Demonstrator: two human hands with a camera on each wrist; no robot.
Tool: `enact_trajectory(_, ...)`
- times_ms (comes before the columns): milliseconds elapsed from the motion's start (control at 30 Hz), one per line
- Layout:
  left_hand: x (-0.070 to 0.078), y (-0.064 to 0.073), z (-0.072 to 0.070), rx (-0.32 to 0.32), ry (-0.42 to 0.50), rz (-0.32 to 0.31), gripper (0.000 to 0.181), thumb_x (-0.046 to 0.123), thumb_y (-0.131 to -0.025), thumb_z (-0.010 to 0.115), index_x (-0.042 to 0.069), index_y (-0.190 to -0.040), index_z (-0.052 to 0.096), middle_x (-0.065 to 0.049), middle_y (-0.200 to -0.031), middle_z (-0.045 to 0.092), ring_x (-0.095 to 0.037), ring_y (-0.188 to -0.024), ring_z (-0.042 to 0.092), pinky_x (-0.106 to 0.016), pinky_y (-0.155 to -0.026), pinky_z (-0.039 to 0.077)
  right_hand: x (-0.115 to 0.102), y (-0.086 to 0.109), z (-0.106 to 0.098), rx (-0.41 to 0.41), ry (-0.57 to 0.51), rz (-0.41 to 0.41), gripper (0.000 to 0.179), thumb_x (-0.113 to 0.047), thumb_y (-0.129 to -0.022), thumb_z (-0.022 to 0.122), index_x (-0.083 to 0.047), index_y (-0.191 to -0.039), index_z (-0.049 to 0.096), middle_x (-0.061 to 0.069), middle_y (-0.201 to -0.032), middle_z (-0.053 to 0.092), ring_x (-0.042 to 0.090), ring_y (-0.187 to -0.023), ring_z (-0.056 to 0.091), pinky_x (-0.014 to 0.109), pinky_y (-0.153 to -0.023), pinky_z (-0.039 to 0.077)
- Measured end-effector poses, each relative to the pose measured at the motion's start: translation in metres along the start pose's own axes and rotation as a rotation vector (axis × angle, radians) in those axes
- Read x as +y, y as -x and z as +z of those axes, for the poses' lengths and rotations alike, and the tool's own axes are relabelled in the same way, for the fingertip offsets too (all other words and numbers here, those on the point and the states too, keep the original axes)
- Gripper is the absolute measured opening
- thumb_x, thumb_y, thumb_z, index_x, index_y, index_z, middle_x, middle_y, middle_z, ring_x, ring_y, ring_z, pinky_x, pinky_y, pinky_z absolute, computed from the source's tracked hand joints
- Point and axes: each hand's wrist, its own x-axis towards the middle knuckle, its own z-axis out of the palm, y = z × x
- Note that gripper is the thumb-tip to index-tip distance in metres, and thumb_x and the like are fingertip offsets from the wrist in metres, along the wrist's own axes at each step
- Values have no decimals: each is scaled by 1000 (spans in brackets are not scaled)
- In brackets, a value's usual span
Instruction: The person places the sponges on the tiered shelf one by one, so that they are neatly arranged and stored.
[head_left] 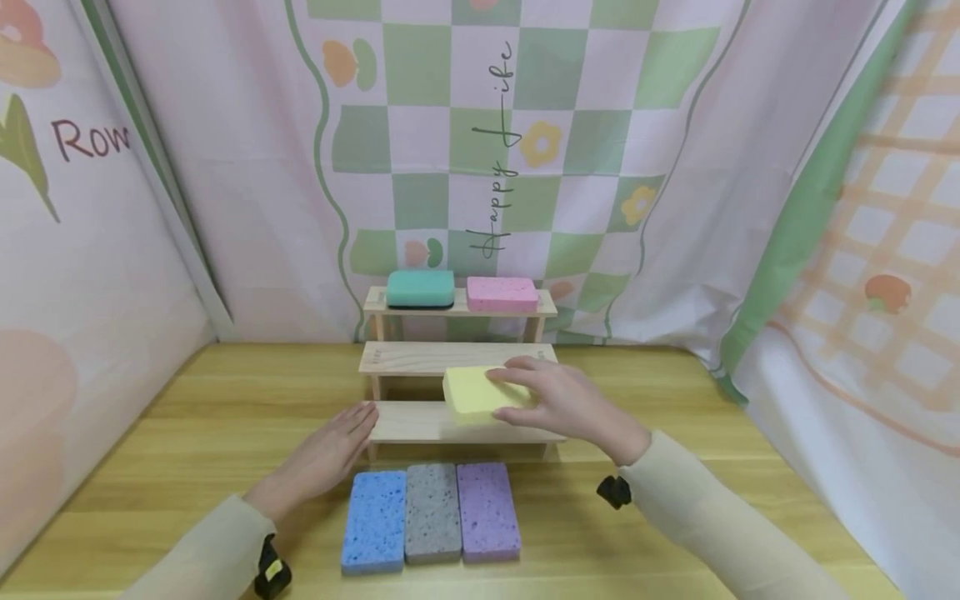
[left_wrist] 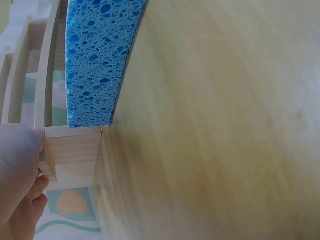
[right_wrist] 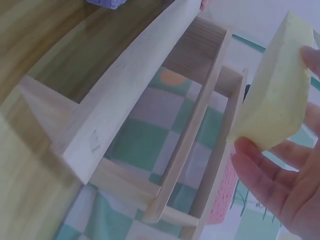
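Observation:
My right hand (head_left: pixel 566 400) holds a yellow sponge (head_left: pixel 472 390) between thumb and fingers, over the lower steps of a three-step wooden stand (head_left: pixel 420 421). In the right wrist view the yellow sponge (right_wrist: pixel 277 85) is a thick block gripped by its edges and tilted. My left hand (head_left: pixel 330 450) is at the left end of the bottom step; in the left wrist view its fingers (left_wrist: pixel 39 192) bend around the board's end. On the top step sit a teal sponge (head_left: pixel 421 288) with a dark base and a pink sponge (head_left: pixel 502 294), side by side.
In front of the stand, a blue sponge (head_left: pixel 374 521), a grey sponge (head_left: pixel 432 512) and a purple sponge (head_left: pixel 489 511) lie in a row on the wooden table (head_left: pixel 637 517). Patterned curtains (head_left: pixel 262 167) surround the table at the back and sides.

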Motion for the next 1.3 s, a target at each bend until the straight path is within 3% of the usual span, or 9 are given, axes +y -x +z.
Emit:
enact_trajectory(233, 0, 1, -1, -12, 0, -16, 43, 7, -93, 53, -12, -130, 43, -27, -134, 41, -38, -124, 38, -48, -102, 32, 0, -17, 10, 30, 15, 33, 56, -54, -84, 58, -17, -126, 58, 13, -121, 57, 27, -102, 58, 42, -80, 51)
enact_trajectory(400, 0, 1, -1, -12, 1, -13, 43, 7, -93, 53, -12, -129, 43, -27, -134, 41, -39, -124, 38, -48, -103, 31, 2, -30, 18, 78, 25, 17, 53, -49, -83, 62, -15, -123, 60, 13, -116, 60, 25, -100, 59, 39, -82, 51)
enact_trajectory(667, 0, 2, 0, -26, 7, -19, 43, 9, -94, 51, -11, -131, 42, -26, -136, 39, -38, -125, 37, -48, -103, 32, 2, -47, 22, 139, 67, -13, 49, -47, -83, 64, -14, -119, 63, 6, -104, 63, 17, -83, 62, 27, -58, 52)
enact_trajectory(1067, -1, 1, 0, -24, 2, -18, 43, 10, -94, 50, -11, -131, 41, -26, -136, 39, -38, -125, 36, -48, -103, 31, -4, -75, 21, 76, 82, 20, 49, -48, -84, 62, -15, -121, 62, 5, -106, 63, 16, -83, 62, 25, -56, 50)
enact_trajectory(1300, -1, 0, 0, -19, 0, -6, 43, 9, -94, 51, -11, -131, 42, -26, -135, 40, -38, -124, 38, -49, -102, 33, -8, -90, 23, 33, 87, 43, 51, -50, -86, 59, -15, -123, 60, 7, -112, 62, 19, -89, 62, 31, -65, 53)
